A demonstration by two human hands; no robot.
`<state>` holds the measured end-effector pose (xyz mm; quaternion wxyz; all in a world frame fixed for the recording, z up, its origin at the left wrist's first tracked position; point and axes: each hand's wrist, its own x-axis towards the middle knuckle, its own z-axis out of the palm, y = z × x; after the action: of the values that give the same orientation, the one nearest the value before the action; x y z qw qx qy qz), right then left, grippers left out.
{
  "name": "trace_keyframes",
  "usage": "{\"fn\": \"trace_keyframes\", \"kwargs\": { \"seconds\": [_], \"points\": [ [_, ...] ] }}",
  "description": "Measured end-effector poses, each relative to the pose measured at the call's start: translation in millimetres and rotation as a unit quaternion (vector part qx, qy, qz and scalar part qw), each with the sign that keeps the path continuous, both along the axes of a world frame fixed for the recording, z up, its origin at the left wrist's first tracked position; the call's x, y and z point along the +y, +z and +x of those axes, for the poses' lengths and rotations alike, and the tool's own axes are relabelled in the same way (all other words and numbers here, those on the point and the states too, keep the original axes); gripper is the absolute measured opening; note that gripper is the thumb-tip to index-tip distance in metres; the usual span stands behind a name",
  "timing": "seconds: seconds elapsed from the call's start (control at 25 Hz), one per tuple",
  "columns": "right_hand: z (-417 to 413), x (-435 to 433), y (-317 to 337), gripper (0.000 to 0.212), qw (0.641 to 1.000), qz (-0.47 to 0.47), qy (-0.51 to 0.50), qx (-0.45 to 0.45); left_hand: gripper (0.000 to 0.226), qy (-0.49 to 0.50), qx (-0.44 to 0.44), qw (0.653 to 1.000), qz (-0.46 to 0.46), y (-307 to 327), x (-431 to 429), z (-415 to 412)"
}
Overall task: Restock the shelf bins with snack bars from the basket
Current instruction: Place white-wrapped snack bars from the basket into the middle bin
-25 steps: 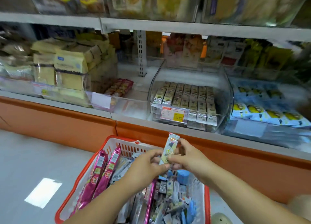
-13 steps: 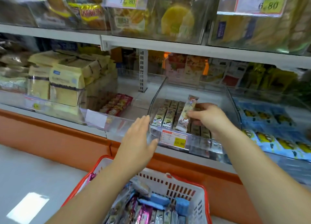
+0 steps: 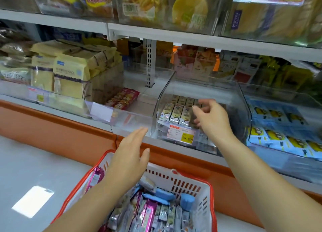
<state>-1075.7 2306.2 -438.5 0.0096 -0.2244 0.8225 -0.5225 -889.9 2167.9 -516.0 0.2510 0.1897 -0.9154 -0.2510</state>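
The bars (image 3: 176, 113) stand in tidy rows, cream wrappers side by side, in the front left part of the clear bin (image 3: 244, 101) on the lower shelf. The right hand (image 3: 211, 120) hovers over the bin just right of those rows, its fingers loosely curled and a little apart, with nothing between them. Whether the fingertips touch the bars cannot be told. A price tag (image 3: 182, 135) hangs on the bin's front wall, below the rows.

The left hand (image 3: 129, 155) is held flat in front of the bin and lower down, fingers straight and close together, thumb out, gripping nothing. It hangs above the far rim of the basket (image 3: 205, 193), which sits below the bin, red-rimmed and white-walled. In it lie loose bars (image 3: 153, 212), silver, pink and blue, in a jumble.

Left of the bin lie red packets (image 3: 124, 98) in a shallow tray, and further left stand yellow bags (image 3: 69, 74). Right of the bin lie blue packs (image 3: 282, 139). Under the bin's shelf runs an orange base (image 3: 52, 127).
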Motion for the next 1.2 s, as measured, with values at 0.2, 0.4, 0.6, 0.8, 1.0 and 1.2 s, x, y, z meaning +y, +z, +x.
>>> {"fn": "trace_keyframes", "kwargs": {
  "seconds": [0.2,0.4,0.6,0.8,1.0,1.2],
  "points": [
    [63.6,24.3,-45.4,0.013,0.962,0.150,0.223,-0.040,0.047,-0.069,-0.203,0.972,0.102,-59.5,26.8,49.1],
    [121.6,48.5,-163.9,0.037,0.749,0.520,0.387,-0.139,0.052,-0.116,-0.414,0.878,0.212,-133.6,61.2,89.0],
    [174.6,59.5,-241.6,0.037,0.658,0.584,0.434,-0.194,0.052,-0.129,-0.495,0.834,0.206,-173.7,74.4,103.4],
    [182.7,58.0,-257.6,0.025,0.630,0.609,0.452,-0.166,0.042,-0.144,-0.490,0.832,0.216,-181.3,71.1,103.6],
    [152.9,65.2,-233.1,0.020,0.731,0.431,0.379,-0.370,0.039,-0.111,-0.420,0.835,0.338,-167.2,65.8,99.5],
    [126.5,74.0,-200.0,0.020,0.787,0.260,0.329,-0.452,0.031,-0.040,-0.262,0.792,0.550,-125.4,51.7,87.2]
  ]
}}
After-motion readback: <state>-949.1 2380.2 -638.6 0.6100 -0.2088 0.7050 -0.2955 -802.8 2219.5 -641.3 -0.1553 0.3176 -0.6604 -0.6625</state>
